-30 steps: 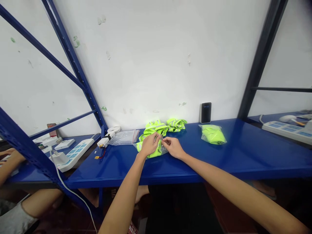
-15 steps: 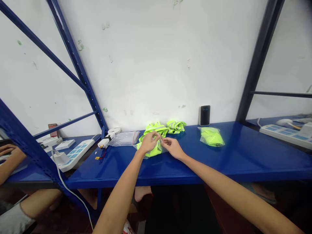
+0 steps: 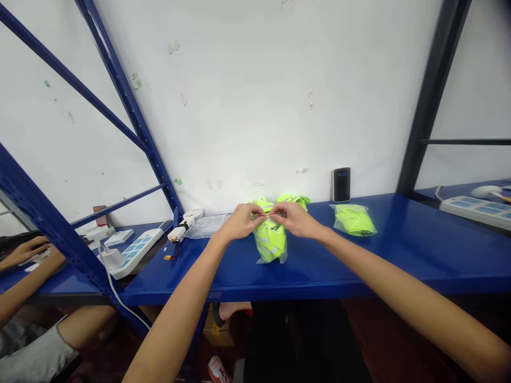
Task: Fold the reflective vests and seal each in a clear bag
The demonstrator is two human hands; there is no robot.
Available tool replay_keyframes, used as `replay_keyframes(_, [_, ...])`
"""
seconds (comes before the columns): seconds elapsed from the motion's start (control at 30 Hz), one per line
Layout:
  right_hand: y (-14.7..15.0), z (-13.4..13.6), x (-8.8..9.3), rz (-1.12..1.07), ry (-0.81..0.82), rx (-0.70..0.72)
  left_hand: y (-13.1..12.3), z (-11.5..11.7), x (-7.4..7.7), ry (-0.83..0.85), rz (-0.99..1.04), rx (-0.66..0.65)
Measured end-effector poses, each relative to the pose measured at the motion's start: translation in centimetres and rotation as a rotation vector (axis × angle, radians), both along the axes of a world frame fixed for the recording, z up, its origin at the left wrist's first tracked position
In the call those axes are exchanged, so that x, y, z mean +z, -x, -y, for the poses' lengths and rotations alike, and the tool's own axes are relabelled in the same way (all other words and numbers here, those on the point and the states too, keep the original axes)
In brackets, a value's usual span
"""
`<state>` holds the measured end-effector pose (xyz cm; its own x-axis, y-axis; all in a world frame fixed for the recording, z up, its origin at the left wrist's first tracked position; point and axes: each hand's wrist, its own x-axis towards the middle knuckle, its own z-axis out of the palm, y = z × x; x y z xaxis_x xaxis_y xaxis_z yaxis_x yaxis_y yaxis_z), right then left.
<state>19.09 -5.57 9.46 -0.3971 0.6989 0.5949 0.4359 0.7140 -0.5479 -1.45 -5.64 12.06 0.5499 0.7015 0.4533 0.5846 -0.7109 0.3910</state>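
Both hands pinch the red-edged top of a clear plastic bag (image 3: 272, 258) with a folded neon-yellow reflective vest (image 3: 271, 239) inside. My left hand (image 3: 242, 221) closes on the left end of that edge, and my right hand (image 3: 297, 219) on the right end. The bag hangs from the fingers over the front of the blue table (image 3: 231, 271). Behind the hands, more neon-yellow vests (image 3: 293, 200) lie against the wall, partly hidden. Another bagged yellow vest (image 3: 353, 219) rests to the right of my right hand.
A black-faced device with a lit display (image 3: 341, 184) stands at the wall. On the left lie a flat clear bag (image 3: 203, 227), a small white fan (image 3: 194, 214) and a wired battery pack (image 3: 178, 231). Beyond the blue post, a co-worker's hands (image 3: 32, 250) are near a power strip (image 3: 138, 252).
The bag has been turned and drawn upright, its vest now hanging below my hands. My hands have spread slightly apart along its top edge. The view has shifted a little.
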Motion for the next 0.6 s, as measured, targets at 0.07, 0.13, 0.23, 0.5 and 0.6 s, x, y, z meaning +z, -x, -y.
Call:
replay_keyframes(0.07, [-0.5,0.0,0.3,0.007,0.036,0.016,0.3,0.4,0.3,-0.035,-0.02,0.036])
replay_keyframes(0.13, [-1.0,-0.1,0.3,0.007,0.087,0.05,0.6,0.8,0.3,-0.022,-0.001,0.058])
replay_keyframes(0.23, [-1.5,-0.2,0.3,0.004,0.118,0.087,0.8,1.0,0.2,0.021,0.016,0.068])
replay_keyframes(0.5, [-0.7,1.0,1.0,0.114,-0.045,0.016,0.1,1.6,1.4,-0.027,-0.072,-0.001])
replay_keyframes(0.6, [-0.6,1.3,0.9,0.153,-0.127,0.001,0.1,1.8,1.4,-0.043,-0.071,0.005])
